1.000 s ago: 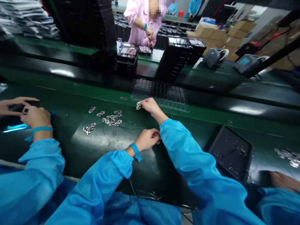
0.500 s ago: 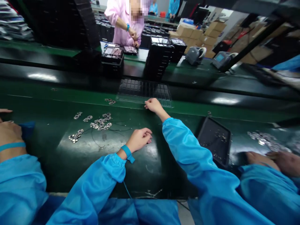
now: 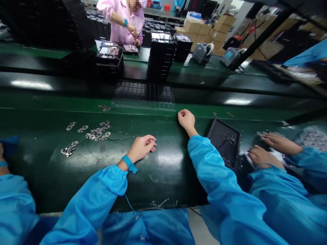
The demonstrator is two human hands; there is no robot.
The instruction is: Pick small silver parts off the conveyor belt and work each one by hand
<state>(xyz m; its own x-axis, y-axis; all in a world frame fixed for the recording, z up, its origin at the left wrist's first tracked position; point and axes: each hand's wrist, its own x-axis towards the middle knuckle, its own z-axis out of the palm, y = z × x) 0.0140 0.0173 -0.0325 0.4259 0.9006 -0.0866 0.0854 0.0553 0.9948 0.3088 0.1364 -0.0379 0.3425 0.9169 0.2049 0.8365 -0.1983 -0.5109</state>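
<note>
My left hand, with a blue wrist strap, rests over the green tabletop. Its fingers are loosely bent and somewhat apart, and I see nothing in them. To its left lie several small metal parts, some with thin dark wires. My right hand is closed with the fingertips pressed together; whatever they may hold is hidden. It is just right of a clear compartment tray and does not touch it. A black tray with tiny pieces inside lies to the right, beside my right sleeve.
A co-worker's hands are over metal parts at the right. Another person's sleeve is at the left edge. Across the bench stand stacked black trays, tape dispensers and a person in pink. Cardboard boxes are behind.
My right hand has moved right, away from the clear tray's front edge. My left hand stays almost in place. The right co-worker's hands have moved forward. The whole view has shifted slightly.
</note>
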